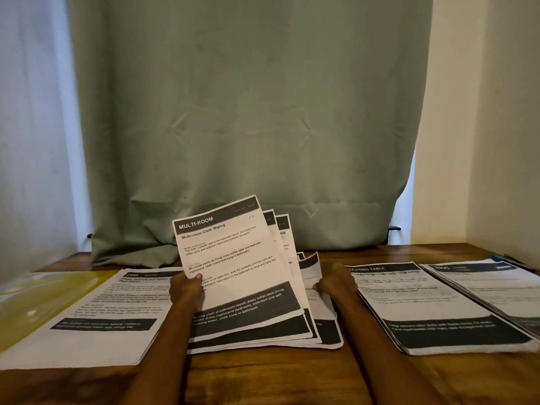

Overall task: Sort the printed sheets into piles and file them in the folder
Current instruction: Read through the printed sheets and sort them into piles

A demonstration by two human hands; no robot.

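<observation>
My left hand (187,289) grips the left edge of several printed sheets (233,258) and lifts them fanned and tilted upright; the front one is headed "MULTI-ROOM". Their lower edges rest on the centre pile (327,334). My right hand (336,283) pinches the right edge of lower sheets in that same pile. A pile (96,311) lies flat at the left, partly over a yellow folder (38,299). Two more piles lie at the right: one (423,308) headed "DRESSING TABLE" and another (496,285) beyond it.
The wooden table (263,375) runs to a green curtain (248,127) hanging at the back, whose hem rests on the tabletop. A cream wall stands at the right. A pen-like object (508,260) lies at the far right edge.
</observation>
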